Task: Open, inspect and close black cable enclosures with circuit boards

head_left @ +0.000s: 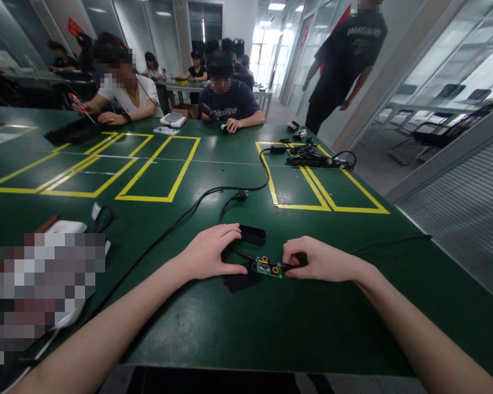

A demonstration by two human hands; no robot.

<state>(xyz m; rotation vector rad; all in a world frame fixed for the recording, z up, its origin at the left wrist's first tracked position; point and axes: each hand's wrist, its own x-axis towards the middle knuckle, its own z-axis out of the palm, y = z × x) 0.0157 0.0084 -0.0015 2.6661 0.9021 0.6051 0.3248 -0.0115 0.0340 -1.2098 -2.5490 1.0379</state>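
A small green circuit board (269, 267) with copper coils lies on the table between my hands. My right hand (320, 260) is closed in a pinch on a black cable at the board's right end. My left hand (209, 251) has its thumb and fingers apart around the board's left side. Its fingertips reach a black plastic case half (253, 235) behind the board. Below the thumb lies another flat black case piece (241, 281). A black cable (243, 253) runs from under the left hand to the board.
A power plug (242, 195) and a long black cord (197, 202) lie beyond my left hand. Bundled adapters and cables (312, 156) sit at the far right, among yellow tape outlines (328, 207). A blurred pale item (53, 273) is at left. Two people work across the table (213, 328).
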